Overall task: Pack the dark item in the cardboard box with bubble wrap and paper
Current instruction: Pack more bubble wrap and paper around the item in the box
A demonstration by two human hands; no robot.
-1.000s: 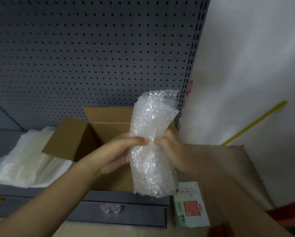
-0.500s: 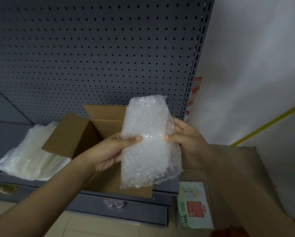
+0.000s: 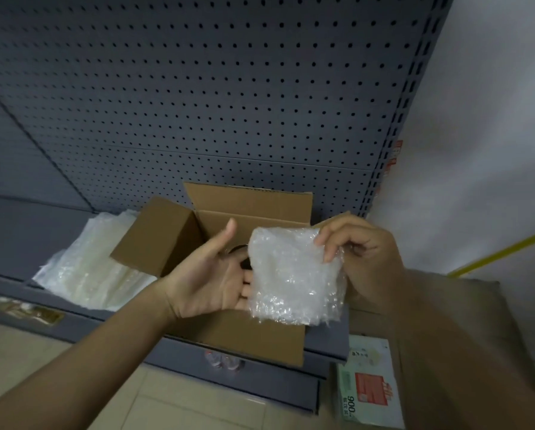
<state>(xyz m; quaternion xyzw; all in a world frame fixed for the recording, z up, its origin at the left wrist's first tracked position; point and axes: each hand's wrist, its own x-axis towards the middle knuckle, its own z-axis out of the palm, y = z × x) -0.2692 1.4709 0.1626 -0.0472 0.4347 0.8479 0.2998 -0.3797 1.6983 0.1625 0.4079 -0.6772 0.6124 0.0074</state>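
Holding folded bubble wrap (image 3: 295,277) over open cardboard box (image 3: 247,218); right hand (image 3: 362,259) pinching its upper corner — fingers closed on it; left hand (image 3: 210,274) spread flat, supporting underneath, gripping nothing; dark item (image 3: 242,259) barely showing inside box, behind wrap; lowering evenly advised — covering item fully, leaving no gaps.

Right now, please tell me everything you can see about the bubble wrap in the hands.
The bubble wrap is a clear, whitish plastic sheet, crumpled and seemingly folded into a rough square. It hangs above the open cardboard box. The right hand pinches its upper right corner; the open left hand lies behind its left edge, palm up, fingers under it. Whether it wraps anything cannot be seen.
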